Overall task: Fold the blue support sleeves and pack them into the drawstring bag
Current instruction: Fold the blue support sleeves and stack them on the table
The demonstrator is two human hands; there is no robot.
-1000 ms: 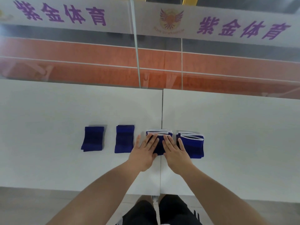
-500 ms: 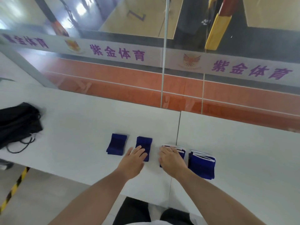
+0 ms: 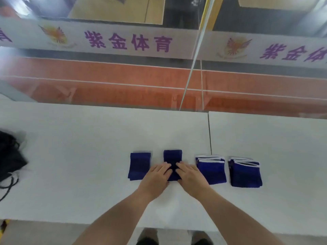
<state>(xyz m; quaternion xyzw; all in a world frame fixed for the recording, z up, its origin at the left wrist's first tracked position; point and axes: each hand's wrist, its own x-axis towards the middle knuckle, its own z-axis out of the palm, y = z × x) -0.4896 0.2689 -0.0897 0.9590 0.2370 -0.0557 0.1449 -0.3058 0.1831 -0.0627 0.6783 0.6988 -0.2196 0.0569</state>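
Several folded blue support sleeves lie in a row on the white table (image 3: 88, 147). The leftmost sleeve (image 3: 138, 165) is plain blue. Beside it lies a second plain blue sleeve (image 3: 173, 157), and both hands rest flat on its near half: my left hand (image 3: 155, 177) on its left side, my right hand (image 3: 190, 175) on its right. Two white-edged folded sleeves (image 3: 211, 171) (image 3: 246, 174) lie further right, untouched. The black drawstring bag (image 3: 9, 156) sits at the table's far left edge, partly out of frame.
A seam (image 3: 209, 133) splits the table into two tops just right of centre. A glass barrier with a purple-lettered banner (image 3: 127, 41) runs along the far edge. The table's near edge is close to my body, with floor below.
Both hands have shifted left from the white-edged third sleeve onto the second plain blue sleeve. The view has swung left, bringing the black bag into sight.
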